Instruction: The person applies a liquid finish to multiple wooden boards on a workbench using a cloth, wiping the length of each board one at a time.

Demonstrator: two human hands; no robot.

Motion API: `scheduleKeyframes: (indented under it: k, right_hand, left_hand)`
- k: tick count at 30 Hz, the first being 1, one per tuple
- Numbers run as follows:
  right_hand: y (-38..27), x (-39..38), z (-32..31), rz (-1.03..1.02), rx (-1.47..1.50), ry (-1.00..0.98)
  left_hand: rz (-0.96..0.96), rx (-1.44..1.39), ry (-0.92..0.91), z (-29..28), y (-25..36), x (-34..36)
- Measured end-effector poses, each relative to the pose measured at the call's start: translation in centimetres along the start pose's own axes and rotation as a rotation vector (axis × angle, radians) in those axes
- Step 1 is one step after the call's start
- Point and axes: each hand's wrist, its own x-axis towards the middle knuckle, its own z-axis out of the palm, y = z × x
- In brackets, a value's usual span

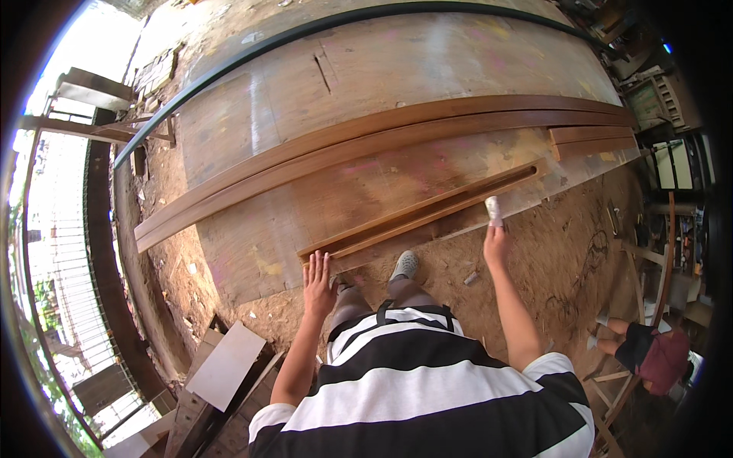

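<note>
A brown wooden piece (pixel 416 211) with a long groove lies slantwise along the near edge of the large worktable (pixel 244 244). My left hand (pixel 318 284) rests on its near left end, fingers stretched out flat. Off the table's near edge, to the right of the wood, my right hand (pixel 497 246) is closed around a small whitish piece (pixel 492 210), perhaps folded cloth or paper. That whitish piece sits close to the wood's lower right side; whether they touch, I cannot tell.
Long brown boards (pixel 366 143) lie across the table, with shorter boards (pixel 592 142) at the right. A dark curved pipe (pixel 321 24) spans the far side. Grey-white panels (pixel 227 366) lean at lower left. Another person (pixel 660 359) is at lower right.
</note>
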Motion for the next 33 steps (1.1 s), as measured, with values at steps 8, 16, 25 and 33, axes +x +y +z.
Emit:
scheduleKeyframes:
  k: [8,16,25,33]
  right_hand:
    - [-21.6,-11.4,9.4,-0.607,-0.002,-0.114]
    - [-34.1,-22.5,18.8,-1.262,0.232,-0.551]
    - [-30.5,-22.1,12.4,-0.834,0.257,-0.488]
    - [-14.9,-23.5,4.6,-0.405,0.071,-0.28]
  left_hand:
    - [-0.349,0.003,0.126,-1.1,-9.6,-8.7]
    - [-0.327,-0.228,0.245,-3.6,-13.4,-11.7]
    - [0.17,-0.417,0.219,-5.8,-11.0,-2.4]
    - [0.448,-0.308,0.066,-2.2,-4.1,6.4]
